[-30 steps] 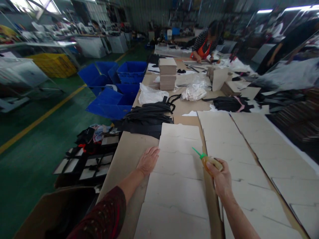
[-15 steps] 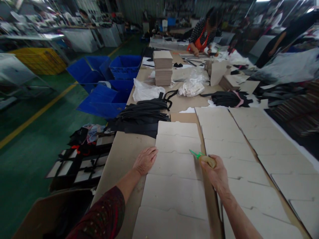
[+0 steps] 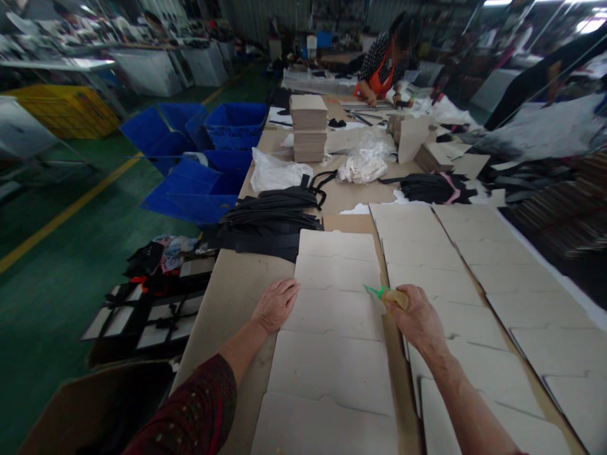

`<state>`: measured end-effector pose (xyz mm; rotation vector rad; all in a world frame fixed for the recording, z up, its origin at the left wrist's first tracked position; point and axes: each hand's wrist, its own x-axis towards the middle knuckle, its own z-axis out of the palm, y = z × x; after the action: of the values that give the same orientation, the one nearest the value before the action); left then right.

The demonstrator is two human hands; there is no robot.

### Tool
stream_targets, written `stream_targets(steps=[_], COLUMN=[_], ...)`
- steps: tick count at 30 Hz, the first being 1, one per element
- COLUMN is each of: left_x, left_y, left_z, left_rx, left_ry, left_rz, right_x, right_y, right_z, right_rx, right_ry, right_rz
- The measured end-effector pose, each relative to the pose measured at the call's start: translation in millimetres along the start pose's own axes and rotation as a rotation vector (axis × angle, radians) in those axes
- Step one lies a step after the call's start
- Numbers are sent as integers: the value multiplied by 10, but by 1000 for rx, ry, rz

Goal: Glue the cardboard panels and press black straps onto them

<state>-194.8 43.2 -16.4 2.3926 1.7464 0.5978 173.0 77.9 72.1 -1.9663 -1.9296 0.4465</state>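
Observation:
A column of overlapping grey-beige cardboard pieces (image 3: 332,363) runs up the table in front of me. On its left edge my left hand (image 3: 276,304) lies flat, fingers stretched together over the border. My right hand (image 3: 417,316) is closed around a yellowish squeeze bottle (image 3: 398,298) with a green nozzle (image 3: 374,291). The nozzle points left over the right side of the column, near the seam between two pieces; whether it touches the card I cannot tell. More overlapping card pieces (image 3: 427,253) lie in columns to the right.
Black fabric strips (image 3: 272,221) lie beyond my left hand. Farther back are a white plastic bag (image 3: 279,170), a stack of card (image 3: 309,129) and a clear bag (image 3: 365,158). Blue bins (image 3: 199,183) stand left of the table. A person in an orange apron (image 3: 379,82) works at the far end.
My right hand has shifted slightly to the right and up with the bottle, and its forearm has swung right. My left hand stays on the card edge.

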Motion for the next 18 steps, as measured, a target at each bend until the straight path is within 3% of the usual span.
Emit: stream_targets(steps=[5, 9, 14, 16, 18], left_x=[2, 1, -7, -10, -12], left_y=[3, 17, 47, 56, 59], left_z=[-1, -11, -35, -43, -44], left_rx=[-8, -12, 3, 10, 12], left_ry=[2, -1, -16, -27, -37], left_rz=[-6, -15, -38, -43, -44], right_x=[52, 57, 15, 0, -7], right_y=[-1, -3, -186, -324, -474], right_z=[-52, 80, 327, 413, 490], right_rx=[43, 159, 668, 832, 847], right_ry=[-41, -25, 140, 113, 16], right_rz=[-4, 54, 293, 315, 234])
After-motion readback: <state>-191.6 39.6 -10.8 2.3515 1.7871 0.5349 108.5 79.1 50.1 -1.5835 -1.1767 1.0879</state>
